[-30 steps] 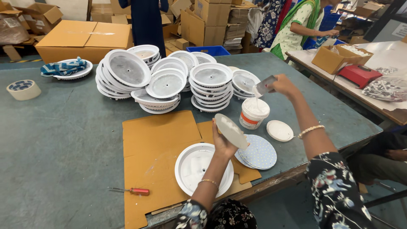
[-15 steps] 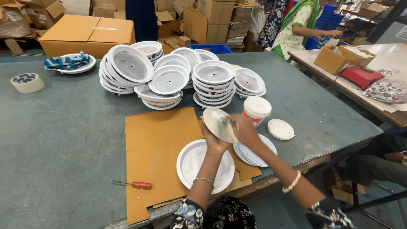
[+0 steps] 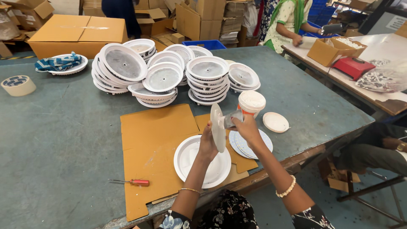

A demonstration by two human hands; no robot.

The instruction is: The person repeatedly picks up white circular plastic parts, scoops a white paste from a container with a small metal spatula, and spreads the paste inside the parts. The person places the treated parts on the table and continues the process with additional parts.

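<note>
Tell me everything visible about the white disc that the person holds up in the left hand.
The white disc is round, thin and flat, and looks like plastic or coated metal. It stands almost on edge, above the white dish on the cardboard sheet. The left hand grips its lower rim. The right hand presses a small grey scraper against its face.

White housings (image 3: 169,74) stand in stacks at the middle of the green bench (image 3: 63,140). To their left, a blue cloth (image 3: 57,62) lies on a plate, with a tape roll (image 3: 18,85) nearer the edge. A red-handled screwdriver (image 3: 131,182) lies beside the cardboard sheet (image 3: 152,140). A tub (image 3: 251,102) stands near its lid (image 3: 275,122). Cardboard boxes (image 3: 76,36) line the back, and another person (image 3: 292,21) works at a side table (image 3: 381,97).
</note>
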